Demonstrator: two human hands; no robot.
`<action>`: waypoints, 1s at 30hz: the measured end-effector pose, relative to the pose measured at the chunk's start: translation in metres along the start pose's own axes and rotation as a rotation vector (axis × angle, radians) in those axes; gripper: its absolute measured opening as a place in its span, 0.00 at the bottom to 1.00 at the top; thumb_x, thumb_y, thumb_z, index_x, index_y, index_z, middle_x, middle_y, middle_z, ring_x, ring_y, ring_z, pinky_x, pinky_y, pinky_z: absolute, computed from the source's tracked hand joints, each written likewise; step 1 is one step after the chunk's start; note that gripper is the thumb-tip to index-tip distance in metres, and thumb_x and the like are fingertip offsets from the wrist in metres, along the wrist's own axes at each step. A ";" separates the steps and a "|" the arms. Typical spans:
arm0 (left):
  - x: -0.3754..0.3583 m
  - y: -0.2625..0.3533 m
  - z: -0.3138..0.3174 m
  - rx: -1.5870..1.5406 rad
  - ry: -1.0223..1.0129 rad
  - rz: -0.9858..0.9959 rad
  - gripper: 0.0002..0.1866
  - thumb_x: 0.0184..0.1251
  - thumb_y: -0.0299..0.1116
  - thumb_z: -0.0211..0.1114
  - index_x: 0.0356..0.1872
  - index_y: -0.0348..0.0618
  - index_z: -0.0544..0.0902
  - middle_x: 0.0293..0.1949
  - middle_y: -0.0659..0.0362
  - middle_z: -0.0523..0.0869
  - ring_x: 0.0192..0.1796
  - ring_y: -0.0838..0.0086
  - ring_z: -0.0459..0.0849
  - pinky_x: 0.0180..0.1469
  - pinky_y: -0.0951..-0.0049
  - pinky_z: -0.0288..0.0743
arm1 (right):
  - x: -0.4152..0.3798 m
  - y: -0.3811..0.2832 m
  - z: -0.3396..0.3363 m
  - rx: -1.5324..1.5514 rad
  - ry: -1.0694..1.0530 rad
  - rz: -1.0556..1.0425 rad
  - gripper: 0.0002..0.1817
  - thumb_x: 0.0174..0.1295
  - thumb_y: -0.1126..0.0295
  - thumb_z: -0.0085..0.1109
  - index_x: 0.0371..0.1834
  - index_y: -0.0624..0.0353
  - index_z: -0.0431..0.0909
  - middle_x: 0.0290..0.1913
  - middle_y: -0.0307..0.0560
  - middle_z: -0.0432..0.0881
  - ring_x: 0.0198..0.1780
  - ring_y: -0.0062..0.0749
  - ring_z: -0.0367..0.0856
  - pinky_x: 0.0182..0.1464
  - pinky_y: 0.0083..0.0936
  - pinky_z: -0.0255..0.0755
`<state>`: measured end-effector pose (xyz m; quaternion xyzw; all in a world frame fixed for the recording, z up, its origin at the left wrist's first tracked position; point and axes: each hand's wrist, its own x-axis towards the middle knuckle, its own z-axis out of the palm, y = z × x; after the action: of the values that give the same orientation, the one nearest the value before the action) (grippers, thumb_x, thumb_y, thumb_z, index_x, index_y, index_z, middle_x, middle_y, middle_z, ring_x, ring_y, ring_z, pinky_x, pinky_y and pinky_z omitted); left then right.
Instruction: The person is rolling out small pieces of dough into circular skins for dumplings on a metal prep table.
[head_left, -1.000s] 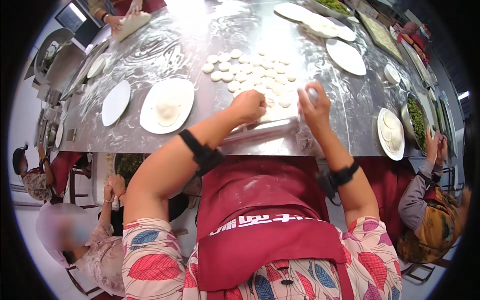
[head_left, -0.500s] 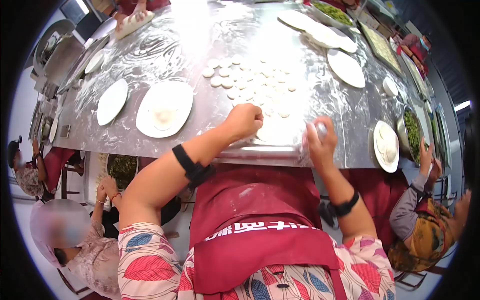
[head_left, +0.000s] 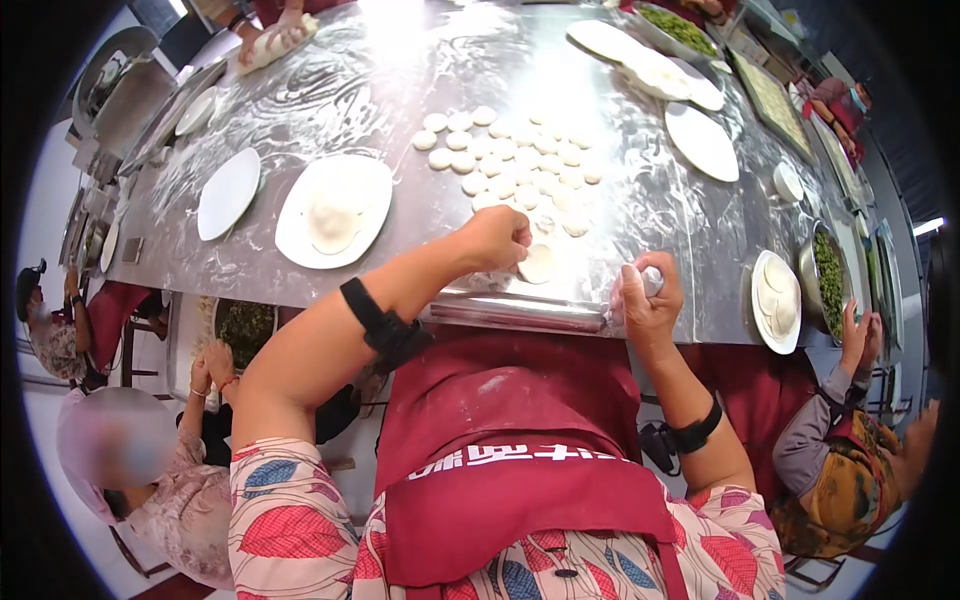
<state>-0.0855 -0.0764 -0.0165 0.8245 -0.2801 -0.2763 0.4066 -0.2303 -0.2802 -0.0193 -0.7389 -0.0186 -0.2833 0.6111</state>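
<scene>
My left hand (head_left: 497, 240) is closed, with fingertips pinching the edge of a flattened dough round (head_left: 538, 264) on the floured steel table. To the right, my right hand (head_left: 650, 297) is curled at the table's front edge, thumb against bent fingers; I cannot tell what it grips. A shiny metal bar (head_left: 515, 311) runs along the edge between the hands. Just beyond my left hand lie several small pale dough pieces (head_left: 503, 150), spread in a loose cluster. A white plate (head_left: 362, 190) left of them carries a stack of thin dough wrappers (head_left: 334, 222).
A second white plate (head_left: 229, 195) stands farther left. At right, a plate of wrappers (head_left: 775, 300) sits beside a bowl of green filling (head_left: 828, 275). White plates (head_left: 702, 143) line the far right. Another person's hands (head_left: 248, 40) work a dough roll (head_left: 278, 45) at far left.
My right hand has moved slightly down and its blur is gone. My left hand stays nearly in place, and the dough round beside it shows more clearly. More wrappers show on the left plate.
</scene>
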 end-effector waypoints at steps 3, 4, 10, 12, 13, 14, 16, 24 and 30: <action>0.000 0.005 -0.002 0.202 -0.017 0.087 0.08 0.53 0.27 0.64 0.33 0.35 0.82 0.29 0.50 0.85 0.32 0.66 0.84 0.38 0.68 0.76 | 0.035 0.015 0.012 -0.117 0.042 0.037 0.06 0.62 0.76 0.58 0.35 0.59 0.68 0.19 0.40 0.73 0.18 0.19 0.72 0.19 0.20 0.65; 0.003 0.010 -0.002 0.275 0.001 0.129 0.07 0.54 0.27 0.64 0.33 0.35 0.83 0.30 0.49 0.86 0.33 0.65 0.84 0.39 0.68 0.76 | 0.056 0.028 0.020 -0.182 0.057 -0.022 0.07 0.61 0.76 0.58 0.34 0.59 0.69 0.18 0.41 0.72 0.19 0.20 0.72 0.20 0.21 0.65; 0.010 0.018 0.003 0.322 0.044 0.113 0.08 0.55 0.30 0.63 0.33 0.35 0.83 0.31 0.48 0.85 0.36 0.60 0.84 0.41 0.65 0.75 | 0.070 0.019 0.030 -0.203 0.043 -0.004 0.06 0.60 0.75 0.58 0.35 0.59 0.69 0.19 0.41 0.73 0.19 0.19 0.71 0.21 0.22 0.65; 0.002 0.014 0.004 0.333 0.042 0.110 0.07 0.55 0.29 0.63 0.31 0.35 0.81 0.28 0.50 0.85 0.35 0.64 0.84 0.40 0.66 0.75 | 0.031 0.002 0.010 -0.141 0.018 0.128 0.06 0.61 0.77 0.56 0.34 0.57 0.68 0.20 0.38 0.73 0.19 0.17 0.72 0.20 0.18 0.65; -0.002 0.013 0.005 0.255 0.046 0.063 0.07 0.55 0.29 0.63 0.31 0.35 0.81 0.27 0.51 0.84 0.35 0.65 0.84 0.39 0.67 0.75 | 0.013 -0.002 0.003 -0.040 0.003 0.121 0.06 0.62 0.78 0.55 0.34 0.57 0.67 0.20 0.37 0.73 0.19 0.16 0.72 0.19 0.16 0.65; -0.004 0.012 0.004 0.179 0.047 0.016 0.07 0.54 0.28 0.63 0.31 0.35 0.81 0.27 0.52 0.84 0.35 0.66 0.84 0.39 0.67 0.75 | 0.001 0.004 -0.002 -0.032 0.006 0.033 0.07 0.62 0.79 0.55 0.33 0.57 0.67 0.20 0.37 0.73 0.20 0.16 0.73 0.20 0.15 0.65; -0.008 0.013 0.002 0.147 -0.034 -0.045 0.06 0.55 0.26 0.62 0.32 0.36 0.81 0.27 0.52 0.84 0.35 0.68 0.84 0.39 0.68 0.75 | 0.006 0.009 -0.001 0.024 0.013 0.092 0.06 0.62 0.79 0.55 0.34 0.58 0.67 0.20 0.37 0.73 0.20 0.16 0.73 0.19 0.15 0.65; 0.014 0.017 0.009 0.312 0.076 0.084 0.12 0.59 0.36 0.64 0.34 0.36 0.83 0.32 0.45 0.84 0.37 0.56 0.83 0.41 0.62 0.74 | 0.081 0.028 0.038 -0.210 0.061 -0.005 0.08 0.59 0.74 0.60 0.33 0.58 0.69 0.18 0.42 0.73 0.18 0.22 0.73 0.21 0.23 0.66; -0.008 0.007 0.002 0.245 0.065 0.046 0.09 0.59 0.33 0.63 0.31 0.35 0.81 0.28 0.47 0.83 0.33 0.59 0.81 0.38 0.64 0.74 | -0.005 0.001 -0.001 -0.010 0.031 0.042 0.07 0.61 0.78 0.57 0.35 0.57 0.68 0.21 0.38 0.73 0.19 0.17 0.73 0.20 0.18 0.65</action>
<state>-0.0940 -0.0756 -0.0101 0.8699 -0.3173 -0.2035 0.3182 -0.2343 -0.2798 -0.0223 -0.7375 0.0077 -0.2821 0.6135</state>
